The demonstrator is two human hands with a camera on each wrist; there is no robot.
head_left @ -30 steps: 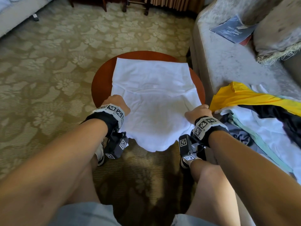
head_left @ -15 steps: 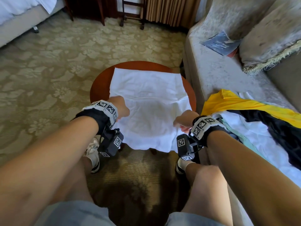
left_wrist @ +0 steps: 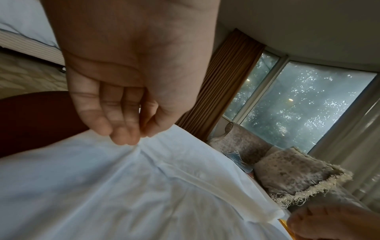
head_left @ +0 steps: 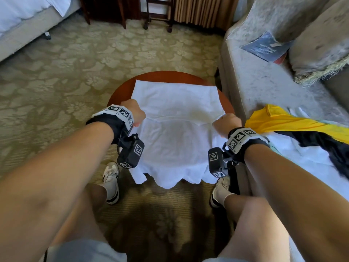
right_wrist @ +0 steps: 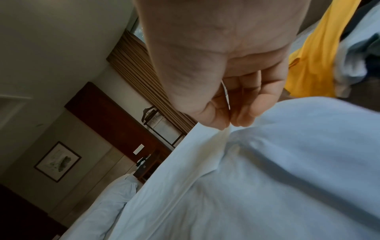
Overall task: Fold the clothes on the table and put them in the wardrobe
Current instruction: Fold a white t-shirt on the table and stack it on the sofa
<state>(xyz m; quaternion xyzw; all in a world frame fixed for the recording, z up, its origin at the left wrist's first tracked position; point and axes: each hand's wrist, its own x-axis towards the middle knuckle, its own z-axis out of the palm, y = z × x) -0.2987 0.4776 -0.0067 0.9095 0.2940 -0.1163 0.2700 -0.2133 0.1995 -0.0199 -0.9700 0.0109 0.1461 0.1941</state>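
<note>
A white garment lies spread over the round wooden table, its near hem hanging off the front edge. My left hand pinches the garment's left edge at a crosswise crease; the left wrist view shows thumb and fingers of that left hand closed on the white garment. My right hand pinches the right edge at the same crease, and in the right wrist view the right hand nips the cloth between thumb and fingers.
A pile of clothes with a yellow garment and a black one lies on the grey sofa to the right. A blue booklet rests further back. A bed stands far left; patterned carpet surrounds the table.
Both hands have slid forward along the garment's side edges, away from the near hem, and now pinch the cloth at the crosswise crease. The camera has tilted up.
</note>
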